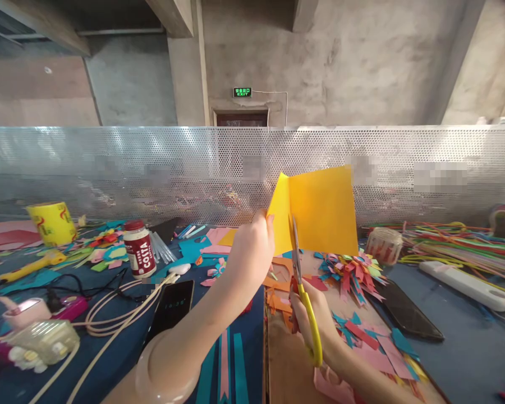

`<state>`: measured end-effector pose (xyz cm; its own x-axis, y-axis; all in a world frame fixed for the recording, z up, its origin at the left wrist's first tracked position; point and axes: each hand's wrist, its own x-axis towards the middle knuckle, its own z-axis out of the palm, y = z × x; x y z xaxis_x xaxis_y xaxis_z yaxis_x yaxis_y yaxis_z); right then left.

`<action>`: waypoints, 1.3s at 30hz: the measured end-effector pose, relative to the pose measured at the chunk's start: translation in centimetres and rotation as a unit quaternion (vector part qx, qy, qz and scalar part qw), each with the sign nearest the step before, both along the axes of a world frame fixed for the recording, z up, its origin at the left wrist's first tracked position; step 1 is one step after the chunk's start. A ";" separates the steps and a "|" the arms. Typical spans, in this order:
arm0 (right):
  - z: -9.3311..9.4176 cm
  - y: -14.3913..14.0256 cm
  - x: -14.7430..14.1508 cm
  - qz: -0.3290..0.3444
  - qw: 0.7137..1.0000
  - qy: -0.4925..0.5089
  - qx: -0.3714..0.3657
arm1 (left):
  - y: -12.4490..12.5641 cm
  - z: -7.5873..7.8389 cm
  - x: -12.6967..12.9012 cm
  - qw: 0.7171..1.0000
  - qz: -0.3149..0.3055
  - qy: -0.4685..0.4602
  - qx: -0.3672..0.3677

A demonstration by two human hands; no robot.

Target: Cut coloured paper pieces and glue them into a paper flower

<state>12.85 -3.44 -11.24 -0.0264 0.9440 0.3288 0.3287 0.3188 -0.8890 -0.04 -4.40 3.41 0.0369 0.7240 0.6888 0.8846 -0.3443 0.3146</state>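
Note:
My left hand (252, 247) pinches the left edge of a folded yellow-orange sheet of paper (320, 210) and holds it upright above the table. My right hand (313, 317) grips yellow-handled scissors (303, 292), whose blades point up into the paper's lower edge near the fold. A pale bangle (164, 373) sits on my left wrist. Below the hands lies a brown cardboard sheet (290, 365) strewn with orange, pink and blue paper scraps.
A Costa bottle (138, 249), a roll of yellow tape (53, 223), a yellow utility knife (31, 266), two dark phones (172, 308) (408, 314), cables, a white power strip (467, 285) and coloured strips cover the blue table. A perforated metal screen (151, 168) closes the far side.

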 end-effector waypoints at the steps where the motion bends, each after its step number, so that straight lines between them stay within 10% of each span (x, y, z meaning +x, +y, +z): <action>1: -0.1 0.1 0.0 -0.002 1.000 -0.002 0.006 | 0.0 0.0 0.0 1.000 0.001 0.001 0.001; 22: 0.0 -0.2 -0.3 -0.030 0.999 0.011 -0.041 | 0.0 0.1 -0.1 1.000 0.012 0.007 -0.008; 39: 0.3 -0.1 0.2 0.071 0.996 0.043 -0.042 | 0.4 -0.6 0.5 0.999 -0.020 0.009 -0.026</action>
<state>13.01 -3.51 -10.94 -0.1374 0.9567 0.2566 0.2067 0.2811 -0.9372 0.46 -3.97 2.79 0.0785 0.7571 0.6485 0.8767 -0.3621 0.3166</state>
